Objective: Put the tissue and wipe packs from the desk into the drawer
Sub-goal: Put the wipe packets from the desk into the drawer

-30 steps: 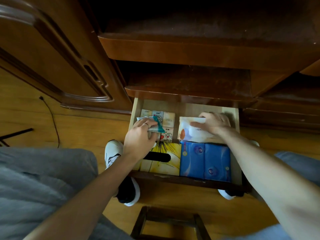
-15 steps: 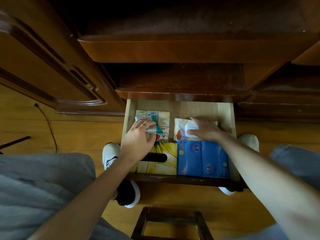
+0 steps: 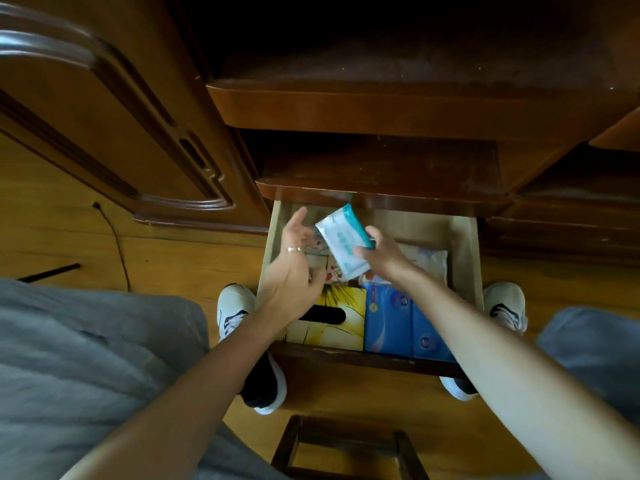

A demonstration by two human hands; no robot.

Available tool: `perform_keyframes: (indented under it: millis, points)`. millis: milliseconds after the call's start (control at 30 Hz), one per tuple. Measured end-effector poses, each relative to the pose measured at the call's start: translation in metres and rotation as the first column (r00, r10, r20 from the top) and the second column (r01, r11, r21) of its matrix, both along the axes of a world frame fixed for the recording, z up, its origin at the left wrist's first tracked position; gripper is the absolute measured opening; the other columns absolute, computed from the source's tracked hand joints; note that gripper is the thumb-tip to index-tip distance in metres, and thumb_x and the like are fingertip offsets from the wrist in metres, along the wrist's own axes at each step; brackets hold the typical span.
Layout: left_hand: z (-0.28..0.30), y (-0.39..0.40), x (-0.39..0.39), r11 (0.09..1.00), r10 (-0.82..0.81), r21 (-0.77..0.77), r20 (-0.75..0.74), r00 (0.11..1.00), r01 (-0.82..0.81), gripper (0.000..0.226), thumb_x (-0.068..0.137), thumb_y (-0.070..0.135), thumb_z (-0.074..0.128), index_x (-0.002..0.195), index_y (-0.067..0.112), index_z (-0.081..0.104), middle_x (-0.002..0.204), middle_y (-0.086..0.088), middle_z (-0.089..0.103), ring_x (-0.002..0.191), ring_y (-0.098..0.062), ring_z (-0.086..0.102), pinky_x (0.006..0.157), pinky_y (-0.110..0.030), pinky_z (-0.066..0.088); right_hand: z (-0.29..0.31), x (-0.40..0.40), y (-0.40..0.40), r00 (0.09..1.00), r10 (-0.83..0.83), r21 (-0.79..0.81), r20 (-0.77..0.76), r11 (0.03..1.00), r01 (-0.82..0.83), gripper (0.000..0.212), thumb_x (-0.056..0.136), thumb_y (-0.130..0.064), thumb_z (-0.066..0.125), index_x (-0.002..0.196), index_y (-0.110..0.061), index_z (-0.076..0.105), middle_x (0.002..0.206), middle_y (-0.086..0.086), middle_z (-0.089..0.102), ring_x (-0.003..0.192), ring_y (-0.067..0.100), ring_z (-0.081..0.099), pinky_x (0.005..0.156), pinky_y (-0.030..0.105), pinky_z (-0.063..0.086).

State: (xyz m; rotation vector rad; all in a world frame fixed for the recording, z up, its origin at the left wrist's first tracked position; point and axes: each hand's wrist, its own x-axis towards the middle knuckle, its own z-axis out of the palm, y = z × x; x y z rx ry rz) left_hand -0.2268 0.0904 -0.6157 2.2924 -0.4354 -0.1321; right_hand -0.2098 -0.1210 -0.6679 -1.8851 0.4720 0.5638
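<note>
The open wooden drawer (image 3: 465, 258) sits under the desk, in front of my knees. My right hand (image 3: 382, 254) holds a white and teal wipe pack (image 3: 344, 240) tilted above the drawer's back left part. My left hand (image 3: 294, 268) hovers just left of it, fingers spread, a ring on one finger, holding nothing. In the drawer lie a yellow tissue box (image 3: 332, 317) at the front left, blue tissue packs (image 3: 398, 320) at the front right, a white wipe pack (image 3: 431, 259) at the back right, and small cartoon-printed packs (image 3: 334, 275) partly hidden under my hands.
Dark wooden desk shelves (image 3: 381, 109) overhang the drawer. A cabinet door (image 3: 104, 133) stands to the left, with a thin cable (image 3: 114, 244) on the wooden floor. My white shoes (image 3: 233, 310) flank the drawer. A stool frame (image 3: 346, 445) stands in front.
My right hand left the white pack at the back right and took the white and teal pack from my left hand, lifting it. My left hand opened and let go.
</note>
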Motion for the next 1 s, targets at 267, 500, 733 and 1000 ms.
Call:
perform_keyframes:
  millis: [267,500,733,1000]
  points:
    - [-0.011,0.038,0.014,0.936,0.330,0.144,-0.035,0.943,-0.322,0.035,0.093,0.022,0.060,0.123,0.018,0.045,0.126,0.000,0.049,0.081,-0.029,0.062,0.060,-0.036,0.046,-0.012,0.035,-0.022,0.988,0.156,-0.456,0.004,0.879,-0.137,0.010,0.094,-0.027,0.049,0.094,-0.031,0.058,0.082,-0.009,0.062,0.069,0.012,0.062,0.053,0.025,0.047]
    - [-0.021,0.011,0.017,0.973,0.111,0.205,0.002,0.994,-0.109,0.041,0.089,0.023,0.058,0.128,0.019,0.044,0.125,-0.001,0.051,0.074,-0.022,0.058,0.054,-0.029,0.043,-0.024,-0.011,-0.089,0.898,0.326,-0.836,-0.296,0.366,-0.408,0.034,0.096,-0.034,0.050,0.125,-0.026,0.066,0.122,0.010,0.070,0.114,0.032,0.062,0.090,0.040,0.047]
    - [-0.034,-0.002,0.016,0.962,0.021,0.271,0.001,1.000,-0.020,0.047,0.089,0.033,0.045,0.135,0.025,0.042,0.132,0.002,0.051,0.105,-0.017,0.062,0.067,-0.035,0.056,-0.034,-0.038,-0.078,0.906,0.380,-0.794,-0.188,0.483,-0.368,0.072,0.093,-0.008,0.062,0.155,-0.021,0.027,0.152,0.010,0.044,0.136,0.034,0.047,0.103,0.051,0.048]
    - [-0.037,0.002,0.013,0.791,0.028,0.562,-0.428,0.903,0.242,0.064,0.092,0.040,0.053,0.149,0.016,0.035,0.154,-0.007,0.034,0.138,-0.033,0.037,0.107,-0.046,0.041,0.022,-0.037,-0.070,0.901,0.395,-0.763,-0.177,0.523,-0.380,0.070,0.097,-0.014,0.056,0.159,-0.022,0.024,0.157,0.009,0.039,0.142,0.031,0.039,0.113,0.046,0.038]
